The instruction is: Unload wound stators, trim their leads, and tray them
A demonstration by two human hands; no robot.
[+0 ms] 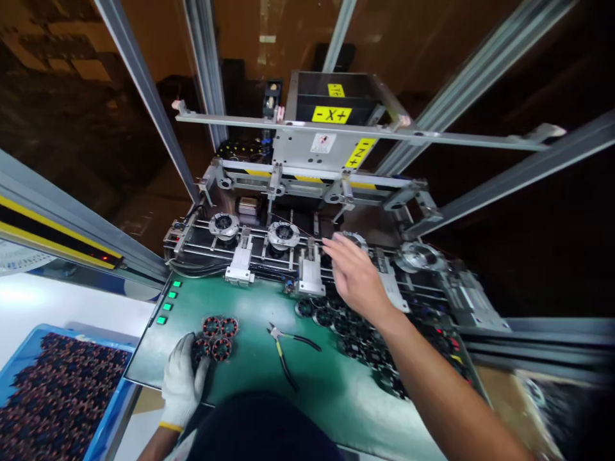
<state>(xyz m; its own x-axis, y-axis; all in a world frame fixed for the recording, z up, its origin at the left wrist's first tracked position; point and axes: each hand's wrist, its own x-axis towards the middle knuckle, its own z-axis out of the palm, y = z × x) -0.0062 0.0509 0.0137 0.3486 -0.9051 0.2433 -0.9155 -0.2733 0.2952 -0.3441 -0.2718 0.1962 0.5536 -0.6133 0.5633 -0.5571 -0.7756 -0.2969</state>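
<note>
Green bench (331, 400). Left hand (179, 381), gloved, curled round near-left wound core (202, 349), pinch unclear. Third fixture (356, 239) just beyond right hand (358, 282); grip unclear.

free gap between coils (221, 349) and pliers (275, 333)

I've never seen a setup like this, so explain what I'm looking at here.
This single picture comes from a camera on a worker's head, looking forward and down. The hands are the person's own. The gloved left hand curls around one of four coil-wound stators grouped on the green worktop; how firmly isn't clear. The bare right hand is at the round metal fixtures of a machine; whether it holds anything can't be told. Cutting pliers lie open mid-worktop, dark round parts to their right. A blue crate at left holds many small parts.
</note>
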